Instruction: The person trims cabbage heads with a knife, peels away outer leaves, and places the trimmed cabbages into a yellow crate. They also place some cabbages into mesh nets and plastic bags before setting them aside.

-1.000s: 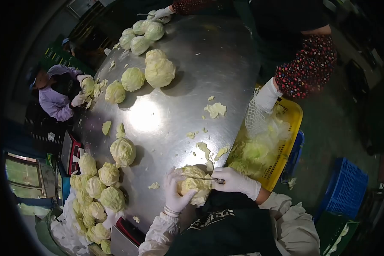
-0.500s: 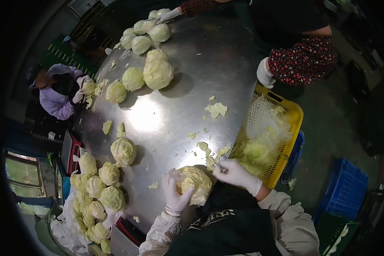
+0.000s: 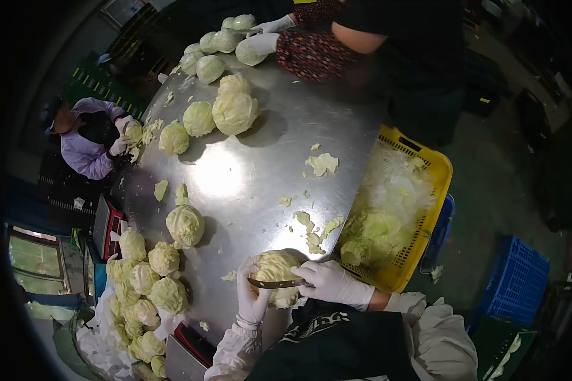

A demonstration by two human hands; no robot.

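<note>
At the table's near edge, a pale green cabbage (image 3: 277, 262) sits in my white-gloved left hand (image 3: 251, 297), which grips it from the left side. My right hand (image 3: 335, 283), also gloved, is closed around the handle of a knife (image 3: 274, 284). The dark, narrow blade lies across the near face of the cabbage, its tip reaching toward my left fingers. Torn leaf pieces (image 3: 313, 240) lie on the metal just beyond my right hand.
Right of the metal table (image 3: 279, 171) stands a yellow crate (image 3: 440, 190) with leaves and white netting. Cabbages are piled at left (image 3: 143, 277); wrapped ones lie at the far end (image 3: 210, 68). A co-worker's gloved hands (image 3: 264, 41) are there; another person (image 3: 89, 143) handles a cabbage at left.
My right hand has swung left from beside the crate, bringing the knife onto the cabbage. A loose leaf clump now shows in the crate. The far co-worker's second hand has moved to the wrapped cabbages.
</note>
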